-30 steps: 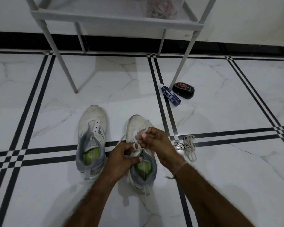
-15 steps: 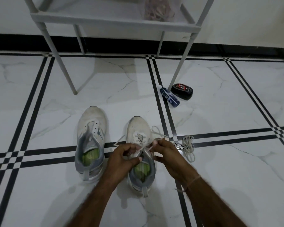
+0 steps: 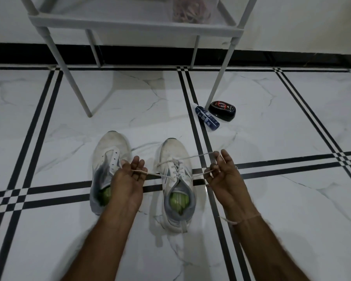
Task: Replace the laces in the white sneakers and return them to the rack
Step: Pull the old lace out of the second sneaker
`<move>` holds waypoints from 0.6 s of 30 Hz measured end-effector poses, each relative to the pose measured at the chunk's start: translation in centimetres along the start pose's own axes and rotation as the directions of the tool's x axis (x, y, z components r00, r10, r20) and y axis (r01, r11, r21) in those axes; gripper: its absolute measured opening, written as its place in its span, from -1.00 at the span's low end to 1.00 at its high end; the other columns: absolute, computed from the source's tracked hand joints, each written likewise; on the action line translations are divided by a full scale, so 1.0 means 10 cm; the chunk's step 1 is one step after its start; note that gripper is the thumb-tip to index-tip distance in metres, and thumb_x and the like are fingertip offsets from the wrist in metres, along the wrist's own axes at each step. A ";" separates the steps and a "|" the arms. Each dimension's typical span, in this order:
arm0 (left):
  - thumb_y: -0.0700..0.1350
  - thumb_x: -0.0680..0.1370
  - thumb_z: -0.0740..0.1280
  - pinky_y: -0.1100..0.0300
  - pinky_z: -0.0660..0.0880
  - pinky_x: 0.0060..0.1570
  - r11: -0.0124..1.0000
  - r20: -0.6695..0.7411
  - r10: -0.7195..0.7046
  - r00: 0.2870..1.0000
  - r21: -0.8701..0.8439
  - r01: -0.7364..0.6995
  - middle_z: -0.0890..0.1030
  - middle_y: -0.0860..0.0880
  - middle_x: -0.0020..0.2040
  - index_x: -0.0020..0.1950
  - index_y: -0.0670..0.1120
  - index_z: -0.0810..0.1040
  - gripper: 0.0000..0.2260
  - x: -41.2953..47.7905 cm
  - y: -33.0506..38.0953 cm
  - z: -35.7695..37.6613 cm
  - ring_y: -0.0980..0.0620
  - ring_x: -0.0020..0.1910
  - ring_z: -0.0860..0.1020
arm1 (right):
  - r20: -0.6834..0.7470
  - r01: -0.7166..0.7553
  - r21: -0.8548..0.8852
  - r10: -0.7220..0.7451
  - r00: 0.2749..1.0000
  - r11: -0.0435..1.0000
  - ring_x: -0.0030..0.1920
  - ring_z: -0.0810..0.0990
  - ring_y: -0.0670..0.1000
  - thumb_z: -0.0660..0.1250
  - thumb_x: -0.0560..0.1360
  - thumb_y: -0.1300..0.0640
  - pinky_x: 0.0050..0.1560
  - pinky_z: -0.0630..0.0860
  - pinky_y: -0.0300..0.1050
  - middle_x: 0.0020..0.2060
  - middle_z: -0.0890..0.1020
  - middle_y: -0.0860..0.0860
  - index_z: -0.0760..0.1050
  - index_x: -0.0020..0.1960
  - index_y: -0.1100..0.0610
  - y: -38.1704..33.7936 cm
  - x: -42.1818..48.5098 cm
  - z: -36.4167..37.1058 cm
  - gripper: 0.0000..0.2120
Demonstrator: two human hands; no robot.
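While the lace (image 3: 190, 157) is threaded through the lower eyelets of one white sneaker (image 3: 174, 152), which stands just below the middle of the view with its toe toward twelve o'clock, its free ends run out taut to either side. At nine o'clock of that shoe the left hand (image 3: 130, 175) holds one end, the cord lying across its curled fingers. At three o'clock the right hand (image 3: 224, 173) grips the other part of the lace, one strand reaching a raised fingertip and another caught lower among the bent fingers. A thin thread circles the right wrist. The second white sneaker (image 3: 111, 145) stands beside the first at nine o'clock, partly behind the left hand, its eyelets bare and its green insole showing. Both shoes rest on the white marble floor (image 3: 130, 98) with black stripes. Toward one o'clock a blue bottle (image 3: 207, 118) lies touching a black polish sponge (image 3: 222, 110) at the foot of the grey rack (image 3: 130, 22), which spans twelve o'clock against the wall.
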State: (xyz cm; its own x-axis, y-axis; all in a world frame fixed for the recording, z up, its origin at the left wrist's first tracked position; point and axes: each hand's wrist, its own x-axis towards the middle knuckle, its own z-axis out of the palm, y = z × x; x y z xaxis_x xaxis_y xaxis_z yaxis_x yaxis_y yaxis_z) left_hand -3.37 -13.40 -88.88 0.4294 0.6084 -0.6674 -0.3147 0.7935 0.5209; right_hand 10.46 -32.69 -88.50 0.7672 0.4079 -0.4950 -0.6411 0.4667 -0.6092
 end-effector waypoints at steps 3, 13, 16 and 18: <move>-0.14 0.68 0.28 0.22 0.58 -0.16 0.918 -0.029 0.164 0.986 0.369 -0.142 0.66 -0.08 0.02 0.21 -0.15 0.48 -0.86 -0.07 -0.06 -0.03 -0.01 -0.01 0.63 | 0.024 0.003 -0.114 -0.001 1.000 0.993 -0.21 0.57 -0.10 0.33 0.60 0.24 -0.05 0.51 -0.11 0.24 0.67 0.00 0.49 0.33 0.02 0.06 0.00 -0.03 -0.68; -0.06 0.42 0.57 -0.04 0.62 -0.02 0.099 0.497 0.239 0.834 0.842 -0.530 0.63 0.13 -0.04 0.02 0.08 0.60 -0.76 -0.22 -0.57 -0.36 0.09 -0.05 0.62 | 0.139 -0.112 -0.329 0.165 0.976 0.938 -0.32 0.52 -0.11 0.26 0.65 0.24 -0.01 0.56 -0.06 -0.06 0.67 -0.01 0.52 0.28 0.13 0.01 0.03 0.28 -0.77; -0.07 0.42 0.54 -0.01 0.61 -0.14 0.055 0.495 0.288 0.820 0.846 -0.530 0.63 0.13 -0.17 -0.12 0.04 0.59 -0.85 -0.29 -0.55 -0.38 0.12 -0.19 0.62 | 0.066 -0.017 -0.322 0.041 0.997 0.946 -0.08 0.64 -0.01 0.28 0.65 0.20 0.17 0.59 0.03 0.13 0.70 0.05 0.52 0.23 0.14 -0.22 0.14 0.28 -0.83; -0.03 0.42 0.53 0.07 0.58 -0.23 0.001 0.477 0.320 0.819 0.864 -0.503 0.61 0.13 -0.21 -0.16 0.06 0.56 -0.85 -0.37 -0.54 -0.41 0.15 -0.26 0.59 | -0.015 -0.036 -0.377 0.032 0.999 0.926 0.03 0.66 0.05 0.30 0.65 0.21 0.14 0.62 0.03 0.24 0.66 0.09 0.51 0.20 0.15 -0.25 0.17 0.23 -0.86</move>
State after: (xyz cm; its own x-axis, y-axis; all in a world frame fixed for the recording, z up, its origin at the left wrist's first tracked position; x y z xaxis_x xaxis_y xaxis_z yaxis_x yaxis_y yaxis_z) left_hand -6.75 -19.85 -91.43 0.6543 0.7456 -0.1261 0.5153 -0.3176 0.7960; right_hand 13.36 -31.30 -86.38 0.7462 0.4112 -0.5236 -0.6142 0.1217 -0.7797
